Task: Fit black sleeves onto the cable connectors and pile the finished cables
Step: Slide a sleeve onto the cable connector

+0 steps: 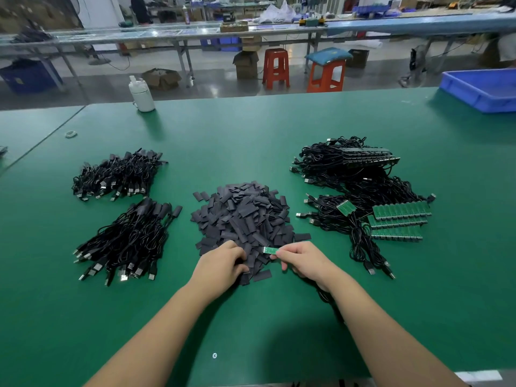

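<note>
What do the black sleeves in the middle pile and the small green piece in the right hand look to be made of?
The black sleeves look like thin matte plastic or rubber tubing pressed flat: dull surface, no glare, soft-edged rectangles. The green piece pinched by the right hand looks like rigid circuit board: flat, glossy green, with pale contacts at its end. Exact materials cannot be confirmed.

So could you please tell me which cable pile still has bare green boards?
The right pile; its cables end in bare green boards, while both left piles have black-sleeved ends.
</note>
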A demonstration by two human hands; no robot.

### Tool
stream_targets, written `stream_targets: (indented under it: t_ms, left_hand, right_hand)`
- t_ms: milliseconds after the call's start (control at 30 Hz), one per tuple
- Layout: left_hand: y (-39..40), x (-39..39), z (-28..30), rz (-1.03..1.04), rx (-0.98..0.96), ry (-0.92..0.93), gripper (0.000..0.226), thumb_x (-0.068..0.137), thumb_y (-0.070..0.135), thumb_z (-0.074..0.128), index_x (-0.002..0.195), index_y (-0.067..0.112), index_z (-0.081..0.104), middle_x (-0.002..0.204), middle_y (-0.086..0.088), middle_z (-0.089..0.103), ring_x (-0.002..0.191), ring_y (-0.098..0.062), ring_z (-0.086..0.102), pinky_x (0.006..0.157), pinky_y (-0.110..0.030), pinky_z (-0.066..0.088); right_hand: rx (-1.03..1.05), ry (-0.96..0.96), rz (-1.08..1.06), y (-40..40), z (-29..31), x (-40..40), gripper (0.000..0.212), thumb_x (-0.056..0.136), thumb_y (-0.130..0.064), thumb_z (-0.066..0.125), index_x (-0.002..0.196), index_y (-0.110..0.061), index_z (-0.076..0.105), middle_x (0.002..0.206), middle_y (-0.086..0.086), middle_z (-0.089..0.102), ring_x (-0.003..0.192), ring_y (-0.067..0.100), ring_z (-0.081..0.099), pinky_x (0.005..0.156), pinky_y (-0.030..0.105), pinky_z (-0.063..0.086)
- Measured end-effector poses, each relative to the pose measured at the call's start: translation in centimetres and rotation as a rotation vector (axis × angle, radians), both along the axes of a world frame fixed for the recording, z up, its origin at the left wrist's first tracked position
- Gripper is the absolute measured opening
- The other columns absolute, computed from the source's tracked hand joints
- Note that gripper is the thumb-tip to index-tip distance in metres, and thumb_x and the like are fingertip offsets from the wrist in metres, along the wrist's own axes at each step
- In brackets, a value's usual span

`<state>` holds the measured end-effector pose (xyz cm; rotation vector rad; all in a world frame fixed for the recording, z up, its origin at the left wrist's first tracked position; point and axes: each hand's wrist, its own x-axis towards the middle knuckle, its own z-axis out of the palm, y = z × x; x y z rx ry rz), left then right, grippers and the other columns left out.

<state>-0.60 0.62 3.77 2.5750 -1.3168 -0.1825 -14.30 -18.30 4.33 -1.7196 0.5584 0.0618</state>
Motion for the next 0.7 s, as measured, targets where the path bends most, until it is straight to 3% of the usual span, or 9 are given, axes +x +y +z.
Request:
stream_targets:
  t_ms: [133,267,367,433,500,567,633,700]
  left_hand:
    - [0.0,0.1,0.2,0.003,-0.043,-0.002,0.018,0.088,0.045,0.065,0.095,0.031,0.057,0.097,0.014,0.053,0.089,-0.014,0.058,0.070,-0.029,0.045]
    - [-0.1,-0.1,0.8,0.028,-0.077,-0.016,0.014,0.090,0.036,0.064,0.088,0.031,0.051,0.087,0.013,0.062,0.083,-0.014,0.060,0.067,-0.030,0.047]
    - [-0.2,-0.3,1.2,0.126,-0.228,0.199,0.012,0.093,0.028,0.062,0.091,0.033,0.051,0.081,0.012,0.065,0.068,-0.012,0.063,0.066,-0.030,0.050]
    - [-0.4,-0.6,1.3,0.203,-0.378,0.411,0.015,0.096,0.020,0.059,0.103,0.033,0.059,0.077,0.009,0.067,0.051,-0.012,0.063,0.059,-0.022,0.050]
    - [-0.4,-0.7,1.2,0.234,-0.425,0.495,0.022,0.098,0.018,0.057,0.116,0.027,0.065,0.064,0.006,0.066,0.045,-0.008,0.059,0.054,-0.014,0.045]
    - [-0.5,-1.0,1.2,0.190,-0.390,0.498,0.029,0.097,0.019,0.058,0.125,0.021,0.065,0.065,0.006,0.062,0.053,-0.005,0.058,0.058,-0.011,0.042]
    - [-0.5,-1.4,1.1,0.111,-0.312,0.421,0.036,0.095,0.022,0.062,0.131,0.022,0.062,0.083,0.011,0.055,0.077,-0.005,0.057,0.070,-0.008,0.037]
    - [-0.5,-1.6,1.0,0.061,-0.278,0.364,0.036,0.094,0.025,0.063,0.131,0.024,0.062,0.090,0.015,0.052,0.088,-0.002,0.051,0.077,-0.004,0.033]
  right_hand:
    - [0.020,0.005,0.034,0.2,0.1,0.0,0.035,0.097,-0.030,0.059,0.067,-0.033,0.076,0.049,-0.011,0.058,0.039,0.005,0.031,0.041,0.017,0.026]
    - [0.057,0.020,0.006,0.0,-0.3,0.1,0.024,0.096,-0.030,0.061,0.083,-0.024,0.080,0.068,-0.001,0.069,0.045,0.006,0.034,0.041,0.017,0.028]
    - [0.040,0.042,0.032,0.0,-0.6,0.0,0.022,0.095,-0.032,0.061,0.085,-0.025,0.080,0.070,-0.001,0.071,0.045,0.004,0.036,0.041,0.014,0.029]
    - [0.030,0.039,0.054,-0.1,-0.8,-0.1,0.025,0.095,-0.033,0.061,0.080,-0.024,0.079,0.069,-0.002,0.070,0.045,0.004,0.035,0.042,0.013,0.030]
    - [0.020,0.030,0.068,-0.1,-0.9,-0.2,0.028,0.096,-0.034,0.061,0.078,-0.021,0.078,0.069,-0.003,0.071,0.045,0.003,0.034,0.044,0.012,0.030]
    - [0.019,0.022,0.074,-0.2,-1.0,-0.4,0.029,0.097,-0.034,0.060,0.079,-0.019,0.077,0.065,-0.007,0.069,0.043,0.001,0.034,0.044,0.010,0.030]
    - [0.031,0.018,0.073,-0.3,-1.1,-0.4,0.027,0.097,-0.033,0.060,0.081,-0.021,0.078,0.063,-0.006,0.067,0.043,0.001,0.034,0.043,0.010,0.030]
    - [0.038,0.020,0.076,-0.3,-1.1,-0.4,0.024,0.097,-0.032,0.060,0.084,-0.024,0.079,0.065,-0.004,0.068,0.043,0.001,0.034,0.043,0.010,0.029]
